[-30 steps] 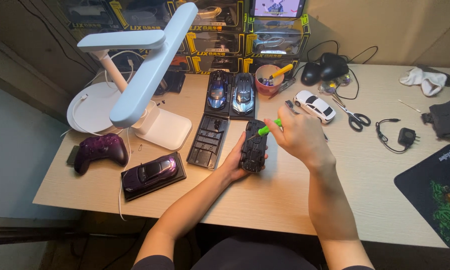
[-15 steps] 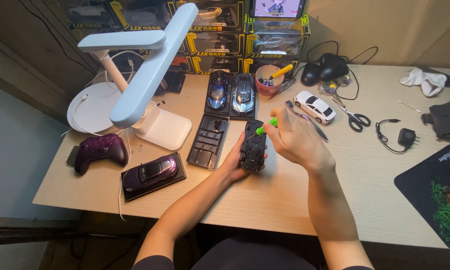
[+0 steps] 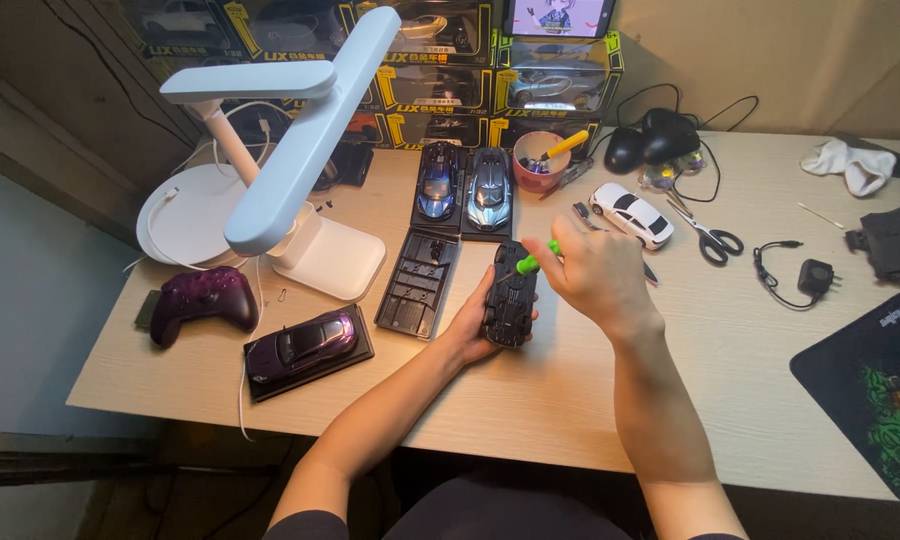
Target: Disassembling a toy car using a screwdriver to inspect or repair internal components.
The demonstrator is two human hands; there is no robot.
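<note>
The black model car (image 3: 510,297) is held upside down near the middle of the wooden desk (image 3: 570,420), its underside turned up towards the camera. It is cradled from below and from the left by the left hand (image 3: 473,325), whose fingers are wrapped around the car's body. The right hand (image 3: 598,277) is placed just right of the car, its fingers closed narrowly around a green-handled screwdriver (image 3: 530,263), the tip of which is set against the car's underside.

Just left of the car an empty black display base (image 3: 418,283) is laid flat. Further left and nearer, a purple model car on a black base (image 3: 307,345) is seen, and beside it, further left, a purple game controller (image 3: 205,298). A white desk lamp (image 3: 290,170) is stood on the left of the desk, its long head stretched over the surface. Beyond the held car, two blue model cars (image 3: 465,185) are parked side by side on black bases, with a pink cup (image 3: 535,168) of tools just to their right. A white model car (image 3: 631,214) is set to the far right of the hands, and scissors (image 3: 710,235) lie near it. Boxed model cars (image 3: 440,90) are stacked along the far edge. A dark mouse mat (image 3: 870,390) is laid at the near right.
</note>
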